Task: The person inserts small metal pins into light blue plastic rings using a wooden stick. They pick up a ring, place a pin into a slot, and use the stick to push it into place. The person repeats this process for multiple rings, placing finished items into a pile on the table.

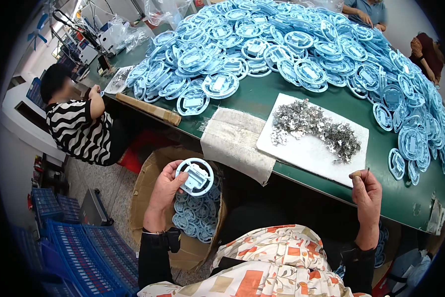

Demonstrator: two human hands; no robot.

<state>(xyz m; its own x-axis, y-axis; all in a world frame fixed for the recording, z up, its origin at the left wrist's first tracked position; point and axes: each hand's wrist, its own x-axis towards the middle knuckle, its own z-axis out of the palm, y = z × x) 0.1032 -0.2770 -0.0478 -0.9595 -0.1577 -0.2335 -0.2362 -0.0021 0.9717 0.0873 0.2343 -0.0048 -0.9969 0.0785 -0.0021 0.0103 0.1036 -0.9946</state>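
My left hand (164, 190) is closed on the rim of a round light-blue plastic part (198, 184), a ring with a boxy bracket across its middle. It is held above a cardboard box (144, 195) with many similar parts inside. Over by the table's front edge, my right hand (366, 195) pinches with thumb and index finger; a thin dark tip shows at the fingers, too small to name. Just beyond it lies a white board (282, 148) bearing a heap of small silvery metal clips (314, 123).
A large pile of blue plastic parts (262, 44) covers the back and right of the green table (192, 126). A whitish cloth (237, 141) hangs over the front edge. One person (81, 114) sits at left near blue crates (83, 247); others stand at the back right.
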